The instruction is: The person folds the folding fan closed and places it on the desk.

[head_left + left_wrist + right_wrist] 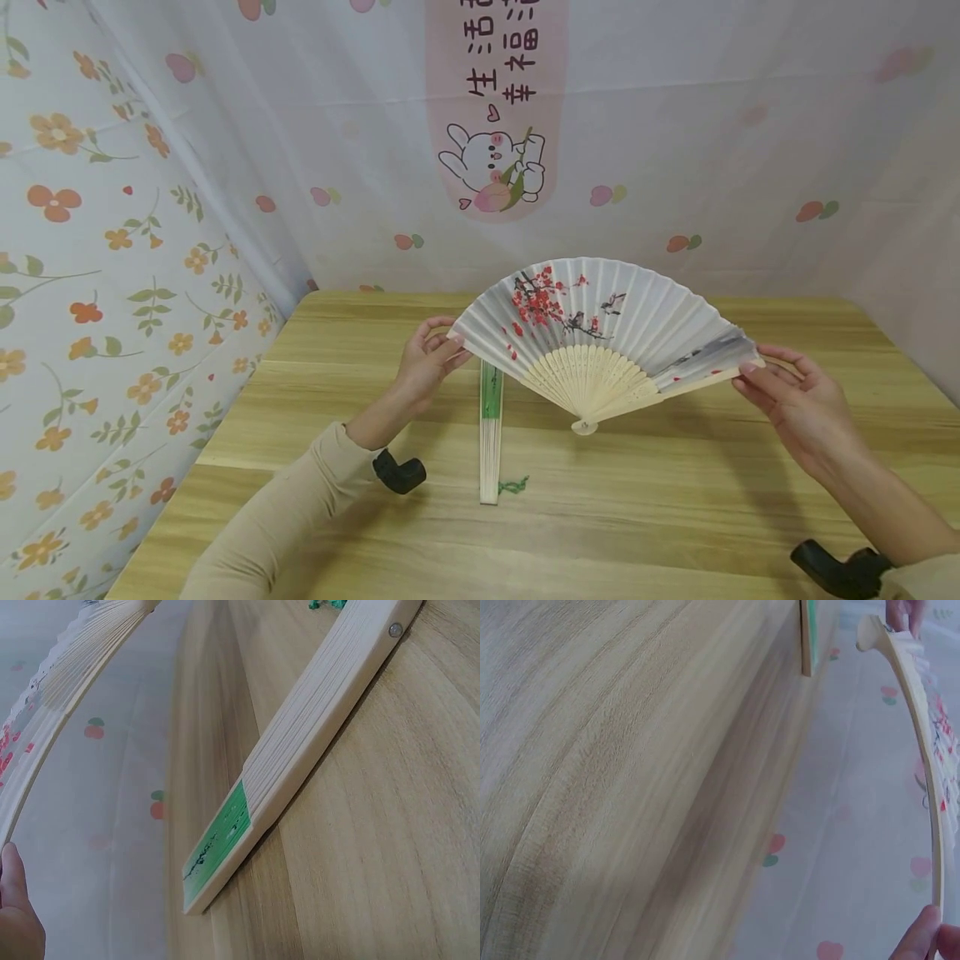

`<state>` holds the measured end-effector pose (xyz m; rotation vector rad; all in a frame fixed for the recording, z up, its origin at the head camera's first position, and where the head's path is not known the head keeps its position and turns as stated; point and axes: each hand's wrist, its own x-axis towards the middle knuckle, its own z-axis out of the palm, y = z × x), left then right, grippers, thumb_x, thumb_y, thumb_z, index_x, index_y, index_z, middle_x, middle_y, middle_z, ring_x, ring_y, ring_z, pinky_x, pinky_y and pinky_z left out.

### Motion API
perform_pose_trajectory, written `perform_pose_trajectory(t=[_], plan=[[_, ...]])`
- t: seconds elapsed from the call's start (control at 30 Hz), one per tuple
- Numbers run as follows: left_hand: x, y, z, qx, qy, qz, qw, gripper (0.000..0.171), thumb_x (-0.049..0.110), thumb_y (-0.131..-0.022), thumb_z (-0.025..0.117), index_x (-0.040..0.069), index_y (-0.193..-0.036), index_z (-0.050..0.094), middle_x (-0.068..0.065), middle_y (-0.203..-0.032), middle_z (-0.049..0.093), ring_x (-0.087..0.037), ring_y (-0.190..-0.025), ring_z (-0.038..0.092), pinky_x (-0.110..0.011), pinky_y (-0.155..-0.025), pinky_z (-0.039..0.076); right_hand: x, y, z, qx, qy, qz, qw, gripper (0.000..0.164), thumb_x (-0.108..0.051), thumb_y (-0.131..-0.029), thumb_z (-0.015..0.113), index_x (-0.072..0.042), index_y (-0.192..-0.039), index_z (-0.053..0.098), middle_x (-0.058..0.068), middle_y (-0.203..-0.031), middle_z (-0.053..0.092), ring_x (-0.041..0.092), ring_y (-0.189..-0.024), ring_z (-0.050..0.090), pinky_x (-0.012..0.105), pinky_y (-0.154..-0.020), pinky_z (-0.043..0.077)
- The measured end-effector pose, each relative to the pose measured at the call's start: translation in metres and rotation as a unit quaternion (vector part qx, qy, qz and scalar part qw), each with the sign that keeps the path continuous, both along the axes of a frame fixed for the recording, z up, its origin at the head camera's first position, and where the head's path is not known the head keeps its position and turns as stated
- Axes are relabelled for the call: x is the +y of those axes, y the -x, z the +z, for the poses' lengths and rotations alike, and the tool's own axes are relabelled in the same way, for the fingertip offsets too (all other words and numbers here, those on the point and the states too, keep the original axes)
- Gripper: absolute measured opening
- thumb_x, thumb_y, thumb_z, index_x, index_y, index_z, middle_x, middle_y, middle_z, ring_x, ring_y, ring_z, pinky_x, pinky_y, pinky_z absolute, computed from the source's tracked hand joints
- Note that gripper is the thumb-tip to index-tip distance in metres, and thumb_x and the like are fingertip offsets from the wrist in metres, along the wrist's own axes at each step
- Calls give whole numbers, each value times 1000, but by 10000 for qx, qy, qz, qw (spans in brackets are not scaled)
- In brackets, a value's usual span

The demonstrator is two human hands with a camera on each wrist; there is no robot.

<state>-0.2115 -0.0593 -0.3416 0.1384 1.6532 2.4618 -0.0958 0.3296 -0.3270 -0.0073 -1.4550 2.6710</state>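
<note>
A white folding fan point(592, 333) is spread wide above the table, painted with red blossoms, birds and grey washes. My left hand point(427, 364) pinches the outer corner on its left side. At the opposite corner my right hand point(802, 408) pinches the end of the other guard stick. The fan's pivot points down toward me. Beneath its left part lies a folded green fan point(491, 442) with pale ribs and a green tassel point(514, 485); the spread fan hides its far end. In the left wrist view the folded fan point(300, 742) shows its rivet end and green leaf.
The wooden table point(637, 517) reaches back to a white printed curtain point(337, 125) with a rabbit picture. A flowered cloth point(97, 292) hangs along the left. Black wrist mounts point(401, 472) stick out from both forearms.
</note>
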Motion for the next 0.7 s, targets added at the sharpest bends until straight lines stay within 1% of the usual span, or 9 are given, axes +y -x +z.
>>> perform_pose_trajectory(t=[0.1,0.17,0.23,0.33,0.4,0.47,0.57,0.63,0.7], plan=[[0,0,0,11,-17,61,10000,23,-10,-87,46,4,-105,45,-8,-88,52,-14,-77,60,-27,-79,49,2,2,-2,0,-1,-78,10000,25,12,-85,47,-5,-103,54,10,-86,59,20,-78,63,27,-71,51],[0,1,-1,15,-37,95,9999,21,-10,-87,46,4,-103,46,-8,-88,52,-14,-76,59,-28,-79,49,11,8,-13,63,-150,-79,9998,26,11,-85,47,-5,-104,54,9,-89,60,20,-80,63,28,-73,50],[0,2,-1,5,-89,123,9999,19,-10,-86,46,4,-100,47,-8,-87,52,-14,-76,59,-28,-79,49,25,16,-29,51,-279,-158,9995,28,10,-84,50,-5,-107,54,9,-92,59,21,-83,63,30,-74,50],[-1,2,-1,-10,-179,179,9997,19,-10,-86,47,4,-97,49,-8,-88,52,-14,-77,58,-28,-80,48,51,33,-61,154,-478,-241,9984,36,9,-84,52,-4,-117,50,11,-99,58,24,-89,61,34,-78,47],[-1,1,-1,3,-169,205,9996,19,-10,-85,48,3,-100,50,-7,-89,52,-14,-79,58,-28,-81,48,65,42,-79,147,-494,-379,9979,41,8,-83,55,-3,-121,47,12,-102,56,26,-92,60,35,-80,47],[-2,1,-1,-2,-140,239,9996,21,-9,-85,49,1,-103,51,-7,-91,52,-15,-81,58,-28,-81,48,75,49,-94,197,-509,-460,9974,45,7,-83,55,-2,-125,43,13,-105,55,27,-95,58,36,-81,46],[-2,0,0,-13,-78,270,9996,25,-8,-85,50,-3,-110,50,-7,-93,53,-15,-82,58,-27,-82,48,82,56,-105,188,-441,-578,9972,47,7,-83,55,-1,-126,41,14,-106,53,28,-98,56,36,-82,45],[-2,0,0,-35,-95,291,9995,28,-9,-85,50,-5,-113,49,-7,-92,53,-14,-82,58,-27,-82,47,83,57,-106,191,-402,-596,9972,46,7,-83,55,-1,-126,41,14,-107,53,28,-99,56,36,-83,45],[-1,0,1,-20,-122,289,9995,30,-9,-85,50,-6,-115,48,-7,-92,53,-14,-82,58,-27,-82,47,80,56,-103,236,-404,-583,9972,45,7,-83,55,-2,-126,43,13,-107,54,28,-97,57,36,-82,45]])
